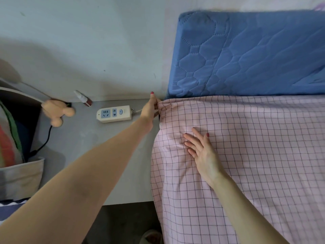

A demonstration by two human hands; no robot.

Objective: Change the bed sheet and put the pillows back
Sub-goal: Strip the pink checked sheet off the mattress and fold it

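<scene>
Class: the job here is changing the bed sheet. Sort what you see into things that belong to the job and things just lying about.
Belongs to the job:
pink checked sheet
blue quilted mattress cover
left hand, pinching the sheet corner
right hand, flat on the sheet

Just lying about:
power strip
small bottle
peach-coloured toy
black cable

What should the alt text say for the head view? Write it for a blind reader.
The left hand grips a corner of a pink checked sheet at the bed's edge, while the right hand presses flat on it. A blue quilted mattress lies uncovered beyond, and a power strip sits on the grey bedside surface.
</scene>
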